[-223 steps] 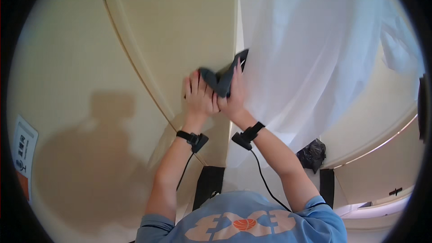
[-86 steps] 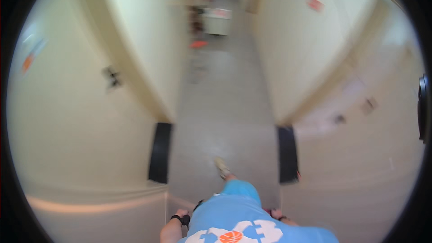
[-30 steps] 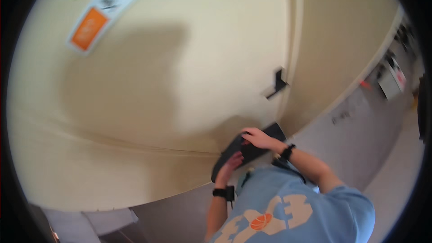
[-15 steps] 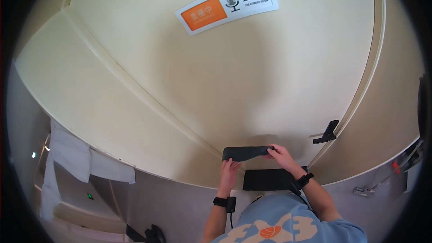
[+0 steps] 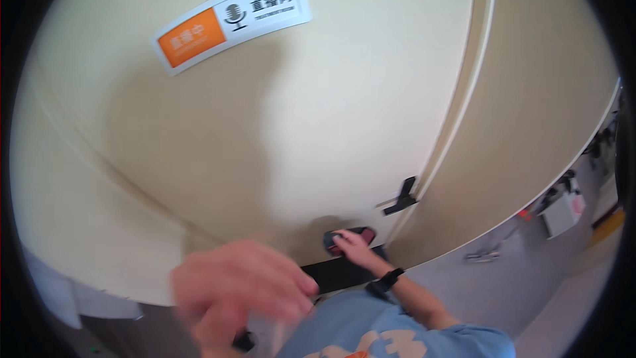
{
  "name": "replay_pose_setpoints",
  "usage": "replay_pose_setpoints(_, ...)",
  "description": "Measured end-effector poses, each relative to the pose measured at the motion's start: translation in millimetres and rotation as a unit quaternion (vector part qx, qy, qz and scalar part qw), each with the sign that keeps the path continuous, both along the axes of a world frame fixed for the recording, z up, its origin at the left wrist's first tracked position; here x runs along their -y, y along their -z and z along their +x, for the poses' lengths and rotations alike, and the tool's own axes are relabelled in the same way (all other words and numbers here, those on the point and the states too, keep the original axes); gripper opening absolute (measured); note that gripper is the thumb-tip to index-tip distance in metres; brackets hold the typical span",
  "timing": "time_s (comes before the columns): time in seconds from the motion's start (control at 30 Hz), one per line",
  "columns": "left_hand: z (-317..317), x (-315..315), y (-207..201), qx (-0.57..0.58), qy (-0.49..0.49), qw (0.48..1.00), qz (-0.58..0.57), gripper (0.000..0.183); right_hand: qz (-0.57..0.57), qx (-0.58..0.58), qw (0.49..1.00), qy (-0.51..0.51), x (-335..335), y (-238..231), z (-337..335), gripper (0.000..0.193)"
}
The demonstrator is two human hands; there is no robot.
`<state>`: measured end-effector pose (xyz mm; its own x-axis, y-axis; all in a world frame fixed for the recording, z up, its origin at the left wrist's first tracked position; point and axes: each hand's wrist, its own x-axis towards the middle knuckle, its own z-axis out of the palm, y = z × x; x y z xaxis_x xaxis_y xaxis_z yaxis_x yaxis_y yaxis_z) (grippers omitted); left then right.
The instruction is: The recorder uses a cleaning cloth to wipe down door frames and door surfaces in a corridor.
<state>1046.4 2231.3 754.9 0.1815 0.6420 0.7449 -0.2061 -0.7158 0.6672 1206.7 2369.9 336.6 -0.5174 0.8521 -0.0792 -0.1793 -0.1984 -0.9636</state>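
My right hand [image 5: 354,246] is closed round a dark band [image 5: 329,242] with reddish patches, low in front of the door [image 5: 344,126]. Its exact kind is unclear. A black strap with a small box [image 5: 384,284] circles my right wrist. Large and smeared by motion, my left hand [image 5: 242,285] is raised close to the camera. Its fingers look bent, but whether anything is between them does not show. The band is apart from my left hand.
A black door handle [image 5: 401,197] sits right of my right hand. Higher on the door is an orange and white sign [image 5: 232,21]. A black mat [image 5: 338,274] lies at the door's foot. A pale box [image 5: 562,213] stands on the floor at the far right.
My left hand has let go of the dark band and come up toward the camera. The band, earlier stretched between both hands, is now in my right hand alone. The view has shifted right.
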Motion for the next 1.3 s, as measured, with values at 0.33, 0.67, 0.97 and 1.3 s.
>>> replay_pose_setpoints(0.33, 45, -7, -45, 0.011, 0.073, 0.996, 0.048, 0.034, 0.010, 0.057, 0.997, 0.053, 16, 5, 48, 0.039)
replay_pose_setpoints(0.67, 17, -16, -52, 0.011, 0.084, 0.996, 0.020, 0.029, -0.065, 0.021, 0.995, 0.066, 22, 15, 50, 0.035)
replay_pose_setpoints(0.97, 11, -28, -62, -0.001, 0.089, 0.996, 0.001, 0.025, -0.069, -0.017, 0.997, 0.042, 18, 13, 39, 0.031)
replay_pose_setpoints(1.3, -8, -28, -62, 0.027, 0.101, 0.994, 0.020, 0.020, 0.042, 0.121, 0.990, 0.051, -6, 20, 43, 0.031)
